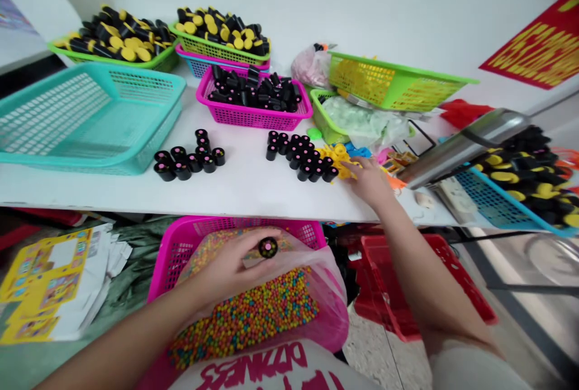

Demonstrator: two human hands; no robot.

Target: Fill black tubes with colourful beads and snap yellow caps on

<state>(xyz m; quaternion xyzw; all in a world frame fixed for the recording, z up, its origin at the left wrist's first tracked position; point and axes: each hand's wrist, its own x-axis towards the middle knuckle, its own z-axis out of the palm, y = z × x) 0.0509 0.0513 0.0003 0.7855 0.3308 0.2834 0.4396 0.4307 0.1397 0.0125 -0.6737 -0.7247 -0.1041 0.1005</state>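
My left hand (233, 260) is closed around a small black cylinder (268, 248), whose round end with a pink centre faces me. Below that hand, a clear plastic bag of small multicoloured balls (266, 305) lines a magenta basket (169, 257). My right hand (365, 179) reaches to the tabletop, its fingers stretched out and apart at a pile of small yellow plastic pieces (335, 154). Just left of that pile stands a group of black cylinders with pink centres (301, 155). A second group of these cylinders (182, 167) stands farther left.
A turquoise basket (140, 155) occupies the table's left side. Behind, a magenta basket (253, 117) holds black cylinders, beside green baskets (163, 63) of black-and-yellow pieces. A metal post (461, 146) rises right of my right hand. A red crate (380, 275) sits below the table.
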